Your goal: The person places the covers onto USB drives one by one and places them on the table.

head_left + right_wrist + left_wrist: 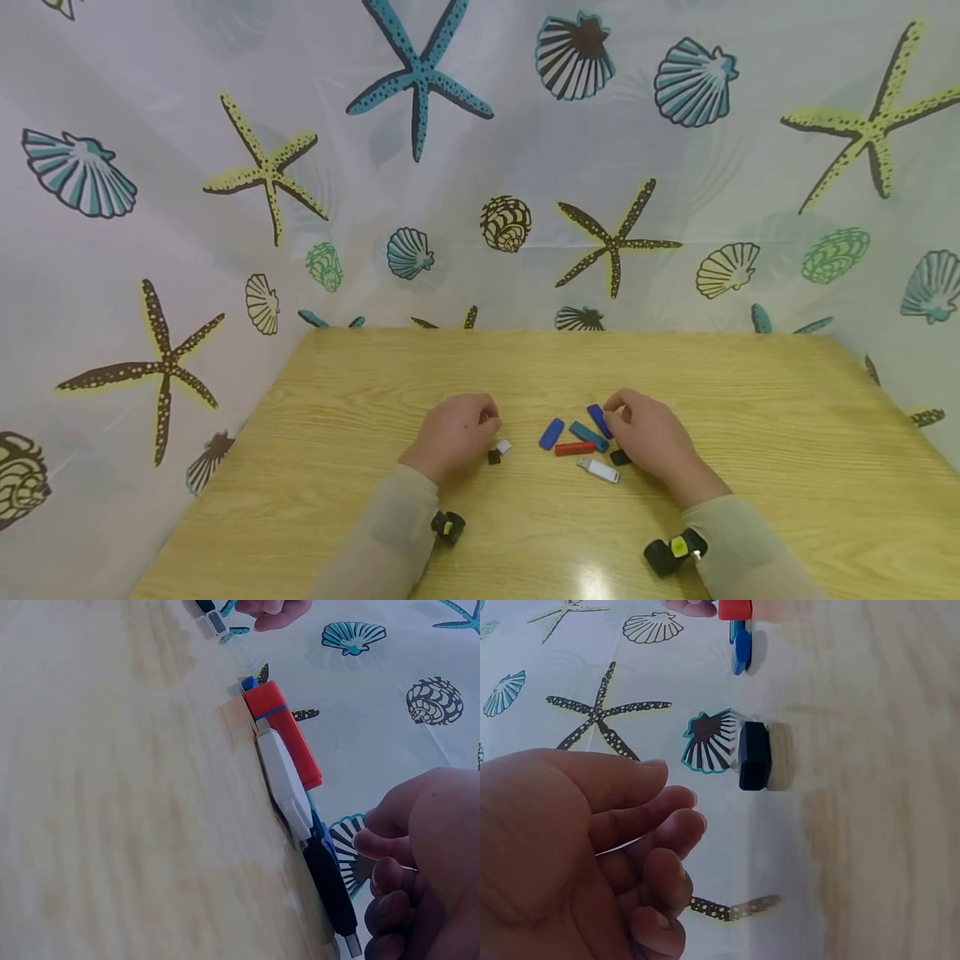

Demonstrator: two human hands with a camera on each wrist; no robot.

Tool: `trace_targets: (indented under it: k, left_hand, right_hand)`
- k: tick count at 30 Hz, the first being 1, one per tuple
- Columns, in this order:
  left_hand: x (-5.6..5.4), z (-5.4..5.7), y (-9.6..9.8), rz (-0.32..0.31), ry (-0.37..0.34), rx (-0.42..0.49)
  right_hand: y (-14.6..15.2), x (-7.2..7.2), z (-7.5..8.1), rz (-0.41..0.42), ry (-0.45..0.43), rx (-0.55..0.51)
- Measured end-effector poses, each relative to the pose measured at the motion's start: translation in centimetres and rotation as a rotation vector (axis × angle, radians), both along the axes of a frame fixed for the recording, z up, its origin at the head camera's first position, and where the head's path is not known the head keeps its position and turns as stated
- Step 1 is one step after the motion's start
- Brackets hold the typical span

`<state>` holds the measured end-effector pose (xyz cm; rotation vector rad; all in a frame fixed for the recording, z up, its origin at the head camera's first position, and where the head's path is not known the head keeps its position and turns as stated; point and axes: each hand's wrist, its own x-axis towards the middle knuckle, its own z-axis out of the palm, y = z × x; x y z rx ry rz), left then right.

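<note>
My left hand hovers with loosely curled fingers beside a black cap and a white cap. The left wrist view has the black cap just beyond the fingertips, which hold nothing. My right hand, fingers also loosely bent, is by a blue USB stick and partly covers a black USB stick. Nothing shows between its thumb and fingers in the right wrist view. Whether it touches the blue stick, I cannot tell. A white USB stick lies with its metal plug bare.
Between the hands lie a red USB stick, a teal one and another blue one. The wooden table reaches back to a curtain printed with shells and starfish, which also hangs along both sides.
</note>
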<state>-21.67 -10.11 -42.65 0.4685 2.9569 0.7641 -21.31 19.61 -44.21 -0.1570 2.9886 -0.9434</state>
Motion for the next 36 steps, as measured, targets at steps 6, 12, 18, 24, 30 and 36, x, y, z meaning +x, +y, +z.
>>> trace_targets:
  k: [6,12,18,24,30,36]
  left_hand:
    - [-0.1,-0.1,0.0,-0.042,-0.01,-0.023]
    - [0.0,-0.2,0.5,-0.07,-0.077,-0.053]
    - [0.3,-0.8,1.0,-0.076,-0.114,-0.087]
    - [0.4,-0.6,1.1,-0.084,-0.111,-0.089]
    - [0.4,-0.6,1.1,-0.085,-0.097,-0.063]
    - [0.3,-0.5,1.2,-0.049,-0.067,-0.029]
  right_hand:
    - [0.0,0.0,-0.1,0.013,0.01,0.005]
    - [0.0,0.1,-0.2,0.028,0.02,0.0]
    - [-0.1,0.2,-0.3,0.037,0.017,-0.008]
    - [-0.1,0.2,-0.3,0.044,0.04,-0.006]
    - [-0.2,0.3,-0.2,0.07,0.059,0.0]
    - [-0.4,0.4,0.0,0.096,0.069,-0.009]
